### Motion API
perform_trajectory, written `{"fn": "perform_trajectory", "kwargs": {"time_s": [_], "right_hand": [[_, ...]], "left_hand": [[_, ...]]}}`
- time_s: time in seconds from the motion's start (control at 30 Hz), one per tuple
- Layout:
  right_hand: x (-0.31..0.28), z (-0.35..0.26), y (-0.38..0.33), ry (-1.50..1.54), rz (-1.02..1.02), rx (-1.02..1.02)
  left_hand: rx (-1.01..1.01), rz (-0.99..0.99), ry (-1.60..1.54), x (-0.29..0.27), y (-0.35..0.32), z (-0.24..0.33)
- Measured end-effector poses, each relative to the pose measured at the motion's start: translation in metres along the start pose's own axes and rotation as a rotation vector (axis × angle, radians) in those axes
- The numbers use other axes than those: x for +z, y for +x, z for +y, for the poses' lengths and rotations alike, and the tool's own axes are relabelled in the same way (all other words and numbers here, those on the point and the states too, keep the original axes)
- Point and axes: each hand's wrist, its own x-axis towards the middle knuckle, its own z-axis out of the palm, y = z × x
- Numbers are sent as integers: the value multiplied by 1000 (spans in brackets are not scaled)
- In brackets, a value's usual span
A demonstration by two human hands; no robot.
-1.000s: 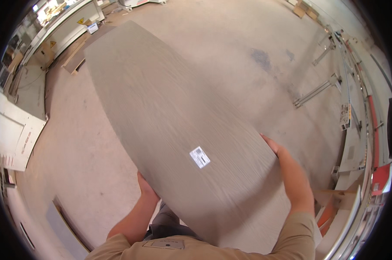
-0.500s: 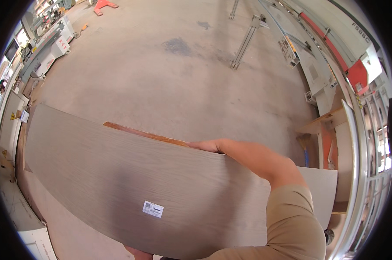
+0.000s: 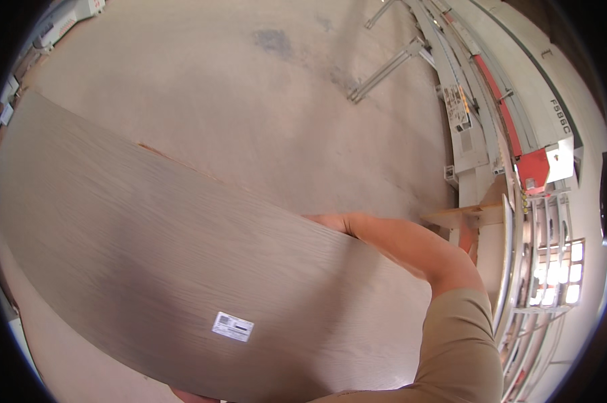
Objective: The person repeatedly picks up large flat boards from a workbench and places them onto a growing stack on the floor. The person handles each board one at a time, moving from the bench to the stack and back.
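Observation:
A large grey wood-grain panel (image 3: 182,248) spans the view in front of me, with a white label (image 3: 233,327) stuck near its lower middle. My right arm reaches across the panel, and my right hand (image 3: 333,220) is closed over its far edge; the fingertips are hidden behind it. At the near edge, low in the picture, a small part of my left hand (image 3: 192,395) shows against the panel, its fingers mostly out of sight beneath. A thin brown strip (image 3: 176,160) shows along the far edge.
A long white and grey machine (image 3: 474,161) with a red part (image 3: 533,169) runs along the right side, its metal support legs (image 3: 387,70) reaching over the floor. A wooden shelf unit (image 3: 495,235) stands by my right arm. Another machine (image 3: 61,23) is at the far left.
My view has swung to the right, and the panel's left end sits higher and farther left in the picture. Less of the brown strip shows. Both hands stay on the panel.

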Motion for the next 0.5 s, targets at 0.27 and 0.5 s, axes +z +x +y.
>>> {"fn": "perform_trajectory", "kwargs": {"time_s": [0.27, 0.5], "right_hand": [[43, -74, -56, -132, 365, -131], [213, 37, -136, -1074, 1176, -156]], "left_hand": [[192, 492, 242, 66, -10, 60], [1213, 11, 1912, 57, 5, 84]]}}
